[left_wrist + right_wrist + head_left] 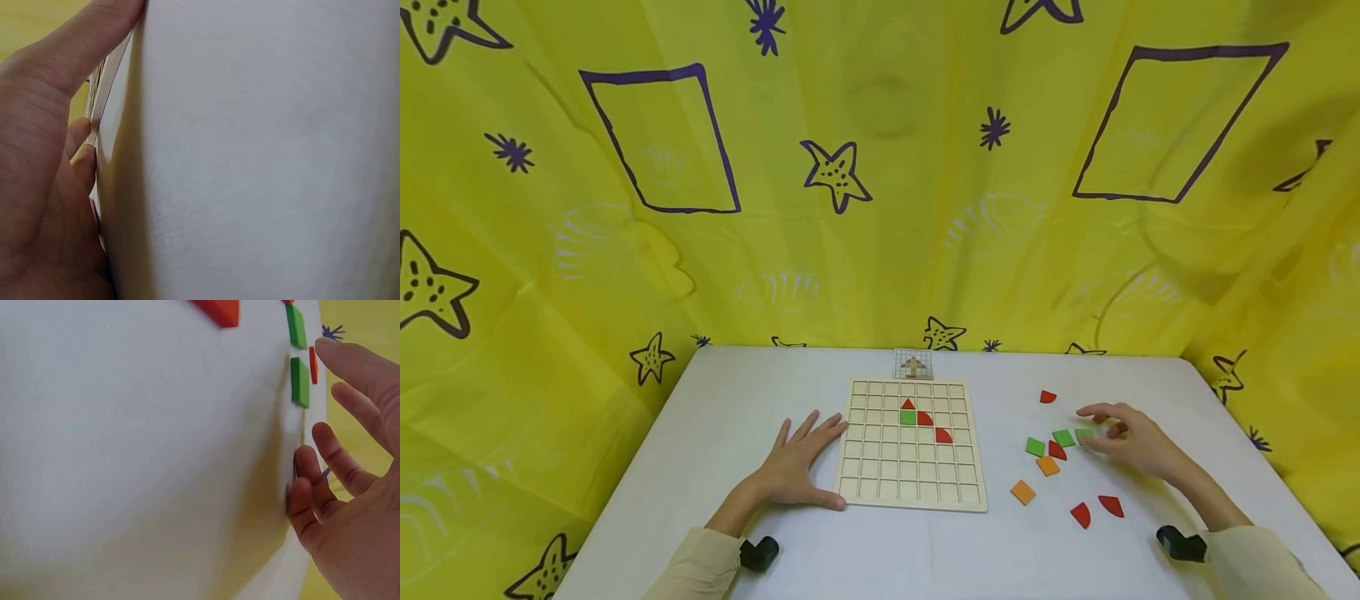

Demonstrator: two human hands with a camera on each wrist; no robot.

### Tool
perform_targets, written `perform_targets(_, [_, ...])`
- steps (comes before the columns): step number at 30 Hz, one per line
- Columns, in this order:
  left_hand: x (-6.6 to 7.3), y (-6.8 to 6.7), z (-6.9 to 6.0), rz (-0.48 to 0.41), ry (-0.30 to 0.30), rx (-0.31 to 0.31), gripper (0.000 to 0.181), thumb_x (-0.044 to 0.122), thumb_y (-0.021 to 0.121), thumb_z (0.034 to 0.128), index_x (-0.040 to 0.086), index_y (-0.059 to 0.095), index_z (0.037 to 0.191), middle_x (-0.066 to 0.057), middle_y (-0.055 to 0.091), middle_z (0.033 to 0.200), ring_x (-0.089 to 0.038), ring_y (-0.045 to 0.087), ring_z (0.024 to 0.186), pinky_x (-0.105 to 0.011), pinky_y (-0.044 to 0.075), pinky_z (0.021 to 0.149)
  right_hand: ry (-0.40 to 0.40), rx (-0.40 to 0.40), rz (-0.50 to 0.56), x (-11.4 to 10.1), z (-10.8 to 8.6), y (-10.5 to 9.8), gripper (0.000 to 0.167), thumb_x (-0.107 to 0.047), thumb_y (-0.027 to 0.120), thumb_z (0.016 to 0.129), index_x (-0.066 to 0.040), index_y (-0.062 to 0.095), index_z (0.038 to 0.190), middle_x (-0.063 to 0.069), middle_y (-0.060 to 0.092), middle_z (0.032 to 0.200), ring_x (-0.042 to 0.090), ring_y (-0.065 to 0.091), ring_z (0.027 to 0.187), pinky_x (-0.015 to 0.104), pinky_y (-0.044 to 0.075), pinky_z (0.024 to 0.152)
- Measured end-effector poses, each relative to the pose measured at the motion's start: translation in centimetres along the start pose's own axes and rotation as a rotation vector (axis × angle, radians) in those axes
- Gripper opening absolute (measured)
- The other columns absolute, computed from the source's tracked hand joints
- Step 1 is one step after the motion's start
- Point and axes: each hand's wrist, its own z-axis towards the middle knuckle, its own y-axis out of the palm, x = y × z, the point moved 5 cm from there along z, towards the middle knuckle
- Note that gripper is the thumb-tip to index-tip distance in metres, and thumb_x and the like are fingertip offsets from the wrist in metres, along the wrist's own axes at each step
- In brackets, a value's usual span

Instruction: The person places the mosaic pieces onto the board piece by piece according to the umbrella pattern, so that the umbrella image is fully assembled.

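Your left hand (797, 467) has its fingers and thumb spread wide and grips nothing; its tips rest against the near-side edge of the gridded board (880, 492), thumb at the corner closest to you. Your right hand (1131, 437) has thumb and forefinger well apart, with no piece visible between them; one green square lies just at the thumb tip, and whether they touch you cannot tell from here.

Nine loose pieces lie around your right hand. Count three green squares (1035, 447): the one at the thumb, two more to its left. Count two orange squares (1022, 492), left of the hand and closer to you. Count four red quarter-rounds (1080, 515): one beyond the fingertips, one among the green, two on your side of the hand.

Right of your left fingers, the board carries four pieces: one red triangle (908, 404), one green tile (908, 417) and two red fan pieces (943, 436).

Past your left fingertips, behind the board, sits one card (913, 364) printed with a grid and a coloured figure; any lettering is too small to read.
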Motion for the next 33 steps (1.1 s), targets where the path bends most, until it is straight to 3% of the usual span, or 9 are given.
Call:
perform_targets(6, [0.2,-0.2,-0.1,-0.008,0.029,0.007,0.119,0.070,0.085,0.0661,0.016,0.036,0.161,-0.009,0.030,0.168,-0.044,0.012,0.155,-0.073,-0.005,0.117,0.021,-0.031,-0.002,1.2,-0.4,0.3,0.043,-0.022,0.084,0.087,-0.006,0.070,0.125,0.010,0.064,0.114,0.016,0.047,0.089,0.024,0.043,0.070])
perform_targets(13, [0.1,-0.3,0.0,0.013,-0.008,-0.052,0.119,0.069,0.085,0.0679,0.018,0.033,0.162,-0.004,0.025,0.170,-0.039,0.007,0.157,-0.071,-0.007,0.118,0.048,-0.053,-0.016,1.6,-0.5,0.2,0.037,-0.022,0.081,0.090,-0.007,0.072,0.123,0.011,0.062,0.116,0.022,0.047,0.094,0.025,0.044,0.072])
perform_targets(33, [0.0,-0.2,0.1,0.031,-0.022,-0.053,0.119,0.070,0.084,0.0670,0.020,0.033,0.162,-0.002,0.024,0.170,-0.037,0.006,0.158,-0.070,-0.008,0.119,0.055,-0.021,-0.066,1.5,-0.4,0.2,0.030,-0.023,0.079,0.092,-0.007,0.075,0.117,0.010,0.062,0.110,0.023,0.049,0.093,0.026,0.044,0.070])
